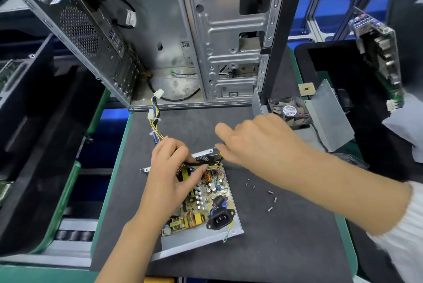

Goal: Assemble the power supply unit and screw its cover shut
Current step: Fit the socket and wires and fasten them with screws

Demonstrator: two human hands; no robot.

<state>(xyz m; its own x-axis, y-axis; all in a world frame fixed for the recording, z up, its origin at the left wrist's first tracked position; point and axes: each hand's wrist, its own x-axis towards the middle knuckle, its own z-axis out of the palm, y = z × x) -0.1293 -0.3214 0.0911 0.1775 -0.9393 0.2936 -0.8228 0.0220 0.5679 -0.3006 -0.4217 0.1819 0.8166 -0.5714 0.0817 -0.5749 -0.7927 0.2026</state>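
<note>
The open power supply unit [201,234] lies on the dark mat, its circuit board [203,198] and black mains socket [219,219] exposed. My left hand [171,168] rests on the board's far end, fingers curled around the bundle of coloured wires [154,127] where it leaves the housing. My right hand [254,143] hovers over the unit's far right corner, its fingertips at the wires there; whether they pinch anything is hidden. The grey cover [329,118] with its black fan [290,112] sits at the right rear. Several loose screws [271,199] lie right of the unit.
An empty computer case [183,31] stands open at the back of the mat [286,237]. Black bins [34,122] flank the mat on the left and right. A circuit card [382,58] leans in the right bin. A small CPU chip [306,89] lies near the cover.
</note>
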